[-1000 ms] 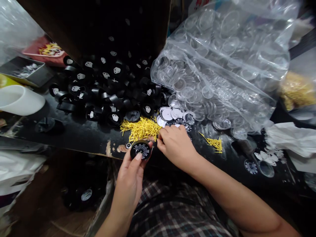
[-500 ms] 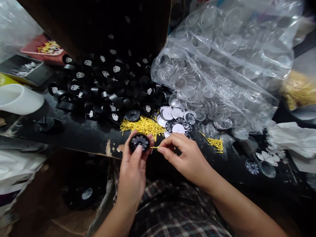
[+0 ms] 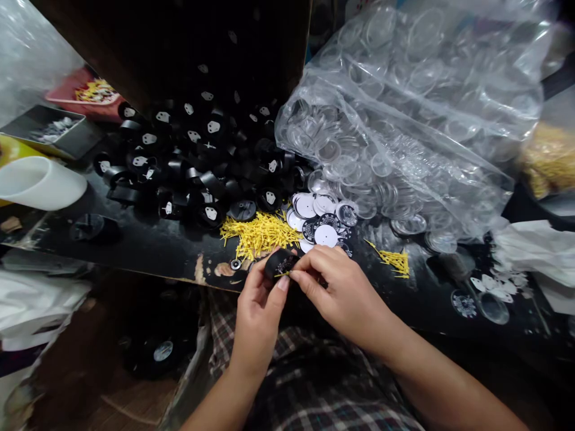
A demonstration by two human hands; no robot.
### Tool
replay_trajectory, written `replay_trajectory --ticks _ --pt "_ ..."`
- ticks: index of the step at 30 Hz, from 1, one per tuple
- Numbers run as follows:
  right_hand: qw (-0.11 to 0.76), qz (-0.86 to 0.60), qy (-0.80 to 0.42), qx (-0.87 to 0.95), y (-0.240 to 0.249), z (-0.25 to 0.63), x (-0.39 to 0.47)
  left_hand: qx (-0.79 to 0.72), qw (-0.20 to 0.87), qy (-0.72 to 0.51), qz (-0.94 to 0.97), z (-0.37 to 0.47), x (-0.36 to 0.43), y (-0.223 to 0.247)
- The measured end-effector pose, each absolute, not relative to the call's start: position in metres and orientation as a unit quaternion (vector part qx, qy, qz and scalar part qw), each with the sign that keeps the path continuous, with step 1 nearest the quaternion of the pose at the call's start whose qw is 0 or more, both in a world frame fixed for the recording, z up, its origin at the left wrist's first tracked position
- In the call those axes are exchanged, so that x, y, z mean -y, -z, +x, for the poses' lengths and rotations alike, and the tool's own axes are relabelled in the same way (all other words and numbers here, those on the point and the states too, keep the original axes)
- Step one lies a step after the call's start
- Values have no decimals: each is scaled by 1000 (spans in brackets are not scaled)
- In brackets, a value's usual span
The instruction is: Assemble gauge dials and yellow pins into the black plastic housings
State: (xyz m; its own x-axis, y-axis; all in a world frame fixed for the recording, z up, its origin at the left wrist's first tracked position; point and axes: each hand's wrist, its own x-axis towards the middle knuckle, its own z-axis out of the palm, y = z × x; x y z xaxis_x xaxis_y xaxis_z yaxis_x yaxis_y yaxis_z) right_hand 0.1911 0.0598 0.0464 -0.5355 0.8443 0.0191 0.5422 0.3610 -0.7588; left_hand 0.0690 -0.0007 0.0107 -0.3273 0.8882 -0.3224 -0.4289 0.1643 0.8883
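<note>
While the left hand (image 3: 260,305) grips the black case (image 3: 277,263) between thumb and fingers, tilted on edge above the desk (image 3: 153,251)'s near side, the right hand (image 3: 332,281) pinches a yellow needle (image 3: 283,274) against its face. Just beyond lie the yellow pile (image 3: 260,233) and, to its right, the dials (image 3: 327,234). Farther out, black cases (image 3: 211,179) crowd the far left, and clear lenses (image 3: 354,173) spill from a plastic bag (image 3: 426,108) at far right. Left stands a white cup (image 3: 49,182).

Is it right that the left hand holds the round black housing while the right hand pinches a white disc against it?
Not quite: the head view shows the right hand pinching a yellow needle; the left hand does hold the housing.
</note>
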Motion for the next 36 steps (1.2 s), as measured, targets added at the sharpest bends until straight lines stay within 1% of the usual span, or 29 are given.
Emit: replay_trajectory --ticks 4,9,11,14,17,22,25,29,32,34,36 --pt "201 -437 -370 795 -44 190 -53 -568 495 -605 256 70 -2 -17" --pt "223 -449 -374 780 -43 187 -49 -620 450 -577 284 68 -3 -26" --pt "221 -453 -379 776 -44 187 -51 -616 466 -571 279 65 -3 -25" --pt "216 -443 -368 789 -46 190 -56 -569 550 -566 233 61 -4 -20" --pt "230 -409 -309 827 -46 193 -61 -534 605 -563 179 58 -5 -16" --pt "205 -375 -179 886 -41 190 -66 -559 584 -563 171 59 -2 -13" --pt "197 -373 -137 896 -41 184 -68 -571 593 -555 120 63 0 -12" --pt "206 -415 -179 868 -46 179 -68 -547 637 -540 56 68 2 -9" --pt "197 -452 -259 830 -51 184 -66 -591 588 -534 140 68 4 -4" --pt "191 -433 -326 818 -52 195 -71 -613 560 -515 214 65 5 0" --pt "209 -418 -344 815 -49 212 -85 -605 566 -513 224 63 3 3"
